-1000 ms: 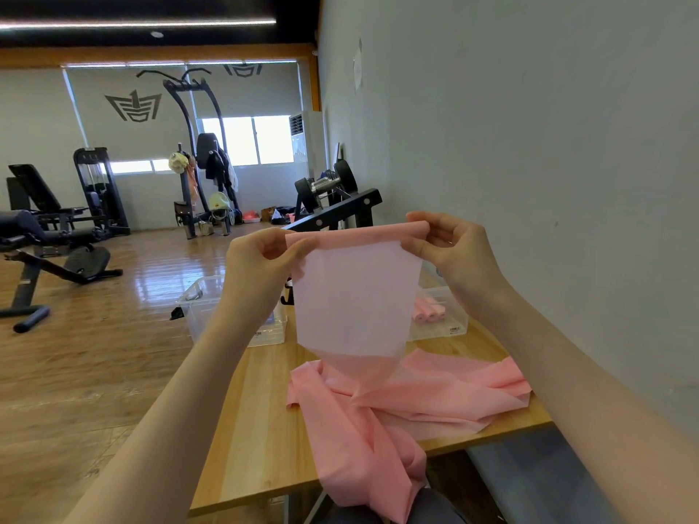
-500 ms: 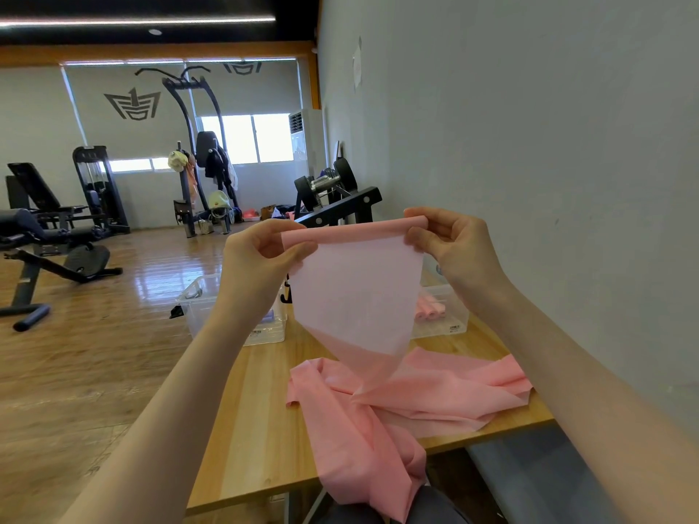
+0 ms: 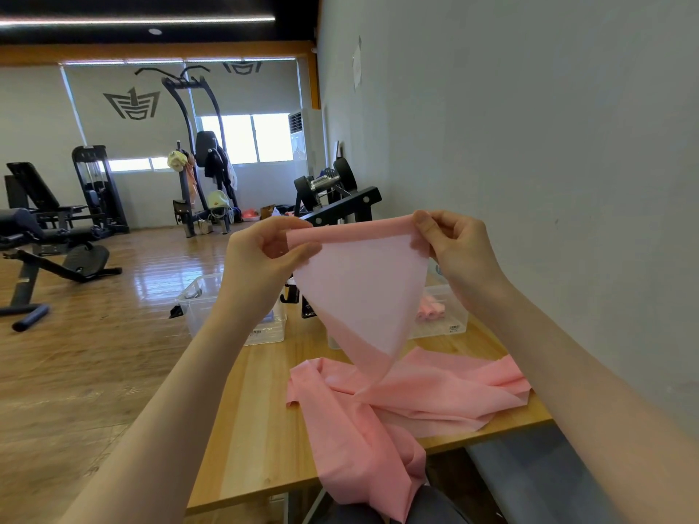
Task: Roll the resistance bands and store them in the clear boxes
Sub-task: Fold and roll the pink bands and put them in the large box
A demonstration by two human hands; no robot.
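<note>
A long pink resistance band point(image 3: 359, 293) hangs in the air in front of me, its top edge turned over into a thin roll. My left hand point(image 3: 264, 255) pinches the roll's left end and my right hand point(image 3: 454, 247) pinches its right end. The band narrows downward and its loose length lies crumpled on the wooden table point(image 3: 261, 429) and spills over the near edge. Behind the band stand two clear boxes: the left one point(image 3: 264, 330) is partly hidden by my left arm, the right one point(image 3: 442, 315) holds rolled pink bands point(image 3: 429, 310).
The grey wall point(image 3: 529, 126) runs close along the table's right side. A black dumbbell rack point(image 3: 340, 206) stands past the table's far end. Gym benches point(image 3: 49, 243) and machines stand on the wooden floor to the left. A grey bench point(image 3: 529, 482) sits below the table's near right corner.
The rolled top edge has grown slightly thicker as both hands turn it. The hanging part has drawn up and narrowed to a point.
</note>
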